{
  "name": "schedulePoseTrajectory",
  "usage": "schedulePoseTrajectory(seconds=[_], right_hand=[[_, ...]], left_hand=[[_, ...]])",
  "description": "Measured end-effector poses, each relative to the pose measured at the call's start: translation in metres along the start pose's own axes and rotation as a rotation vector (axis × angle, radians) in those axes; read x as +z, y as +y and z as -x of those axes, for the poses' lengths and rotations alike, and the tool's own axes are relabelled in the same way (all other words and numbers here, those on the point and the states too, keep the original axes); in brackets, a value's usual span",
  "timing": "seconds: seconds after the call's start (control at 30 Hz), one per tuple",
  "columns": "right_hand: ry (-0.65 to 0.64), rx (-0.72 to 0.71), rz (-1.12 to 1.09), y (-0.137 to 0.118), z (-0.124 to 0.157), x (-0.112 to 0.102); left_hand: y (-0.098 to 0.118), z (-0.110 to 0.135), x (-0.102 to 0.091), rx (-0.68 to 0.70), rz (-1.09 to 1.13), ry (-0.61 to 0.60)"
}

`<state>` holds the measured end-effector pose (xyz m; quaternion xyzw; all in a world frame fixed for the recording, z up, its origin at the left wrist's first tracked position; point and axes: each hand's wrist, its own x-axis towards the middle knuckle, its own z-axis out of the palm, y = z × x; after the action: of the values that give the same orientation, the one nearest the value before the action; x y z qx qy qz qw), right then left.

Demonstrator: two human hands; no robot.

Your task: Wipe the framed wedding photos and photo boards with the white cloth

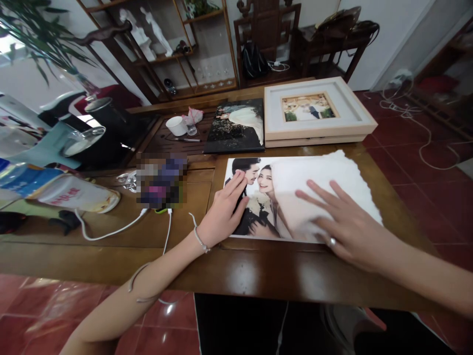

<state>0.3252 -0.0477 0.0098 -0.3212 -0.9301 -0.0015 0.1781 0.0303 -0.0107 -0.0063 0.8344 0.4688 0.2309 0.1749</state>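
A large wedding photo print [258,197] lies flat on the wooden table [258,276] near its front edge. A white cloth [318,182] covers the print's right half. My left hand [223,212] rests flat on the print's left edge, fingers stretched out and together. My right hand [347,227], with a ring on one finger, lies open on the white cloth with fingers spread.
A white-framed photo [314,111] and a dark photo panel [236,125] lie further back. A white cup [176,125] and small glass stand behind them on a tea tray. At left are a lying canister [70,192], white cables [111,231] and a blurred object.
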Motion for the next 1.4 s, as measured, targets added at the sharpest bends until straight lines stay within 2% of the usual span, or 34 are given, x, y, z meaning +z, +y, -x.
schedulePoseTrajectory(seconds=[0.13, 0.2, 0.27, 0.37, 0.47, 0.6, 0.67, 0.77, 0.9, 1.1, 1.2, 1.3, 1.4], right_hand=[[-0.009, -0.022, -0.077, -0.05, 0.024, -0.01], [-0.013, -0.017, -0.086, -0.061, 0.03, -0.014], [-0.021, -0.012, -0.082, -0.061, 0.03, -0.013], [-0.006, -0.013, -0.056, -0.038, 0.02, -0.007], [0.023, -0.026, -0.012, 0.001, 0.001, 0.0], [-0.005, -0.051, 0.031, 0.05, -0.03, 0.002], [-0.018, -0.034, 0.056, 0.064, -0.042, 0.001], [-0.034, -0.012, 0.09, 0.069, -0.049, 0.001], [-0.004, -0.037, 0.078, 0.048, -0.032, 0.003], [0.012, -0.081, -0.046, -0.021, 0.015, -0.004], [0.016, -0.109, -0.098, -0.051, 0.03, -0.009], [0.01, -0.139, -0.121, -0.06, 0.035, -0.011], [-0.008, -0.167, -0.097, -0.042, 0.029, -0.009]], left_hand=[[0.001, 0.0, 0.0, -0.002, 0.007, 0.008], [0.001, -0.001, 0.0, -0.004, 0.002, 0.003], [0.001, -0.001, 0.0, 0.003, -0.007, -0.007], [-0.001, 0.0, 0.0, 0.03, -0.029, -0.014], [-0.002, 0.001, 0.001, 0.046, -0.039, -0.007], [-0.003, 0.001, 0.001, 0.058, -0.033, -0.001], [-0.003, 0.001, 0.001, 0.057, -0.038, -0.007], [-0.003, 0.001, 0.001, 0.052, -0.043, -0.012], [-0.003, 0.001, 0.0, 0.048, -0.035, -0.012], [-0.003, 0.002, 0.0, 0.038, -0.042, -0.005], [-0.003, 0.002, 0.001, 0.034, -0.035, -0.006], [-0.004, 0.001, 0.002, 0.037, -0.031, -0.005], [-0.003, 0.001, 0.0, 0.042, -0.047, -0.017]])
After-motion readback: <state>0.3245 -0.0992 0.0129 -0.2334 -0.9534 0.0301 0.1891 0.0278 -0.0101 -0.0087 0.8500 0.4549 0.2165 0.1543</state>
